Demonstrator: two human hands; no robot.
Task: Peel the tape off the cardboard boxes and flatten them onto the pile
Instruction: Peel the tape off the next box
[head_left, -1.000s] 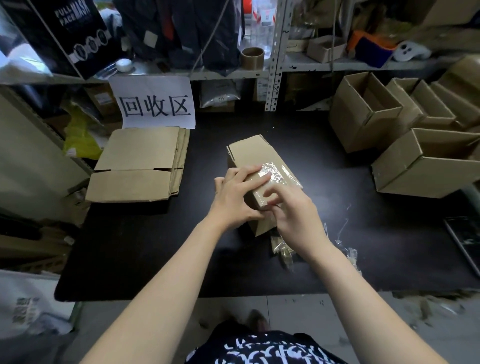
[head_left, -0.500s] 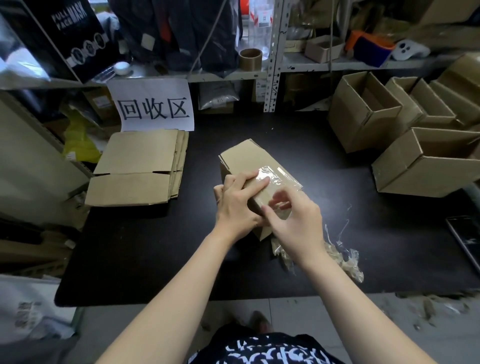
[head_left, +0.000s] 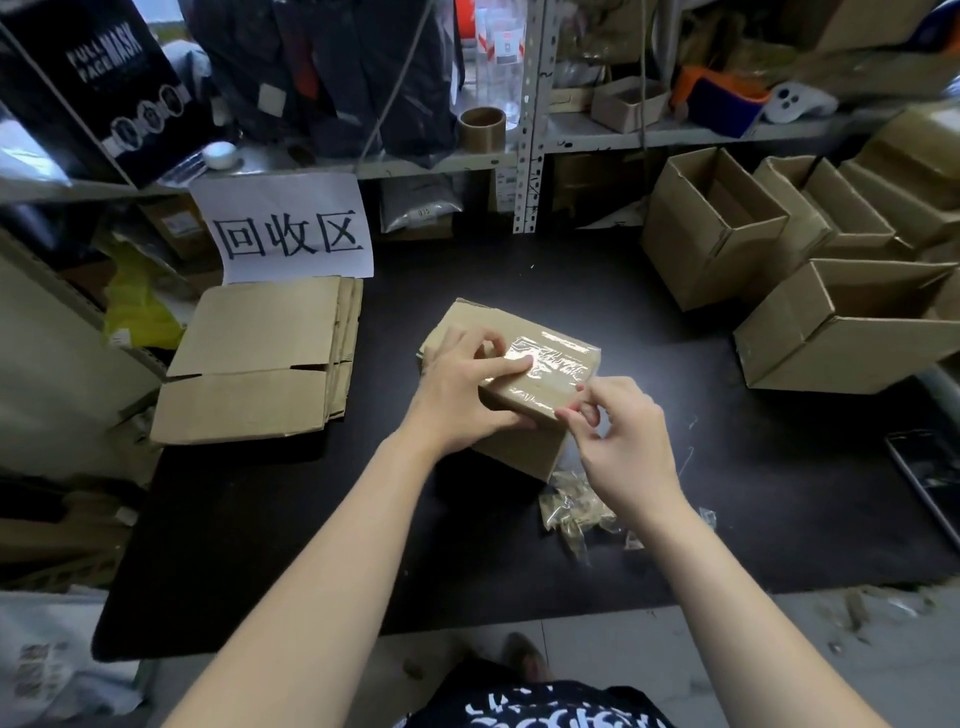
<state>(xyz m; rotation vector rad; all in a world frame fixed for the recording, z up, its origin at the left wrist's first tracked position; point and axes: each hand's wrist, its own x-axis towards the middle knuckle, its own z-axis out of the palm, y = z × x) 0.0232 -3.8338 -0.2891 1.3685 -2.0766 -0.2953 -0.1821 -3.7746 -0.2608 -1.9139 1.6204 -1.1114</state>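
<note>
Now two hands hold a cardboard box (head_left: 524, 449).
Left hand (head_left: 462, 395) fingers curl round the box; right hand (head_left: 623, 441) fingers pinch the clear tape (head_left: 556, 364) at its corner.

My left hand (head_left: 457, 395) grips the small brown cardboard box (head_left: 519, 452) at the middle of the black table (head_left: 311, 519), with my forefinger pressed flat on the clear glossy tape (head_left: 558, 358) across its top. My right hand (head_left: 623, 441) pinches thumb and forefinger on the tape's edge at the box's 4 o'clock corner. A crumpled wad of clear tape (head_left: 571, 512) lies at 5 o'clock, near the box. The pile of flattened brown cardboard (head_left: 260, 364) sits at 9 o'clock, well apart. Open brown cardboard boxes (head_left: 841, 338) stand at 2 o'clock.
</note>
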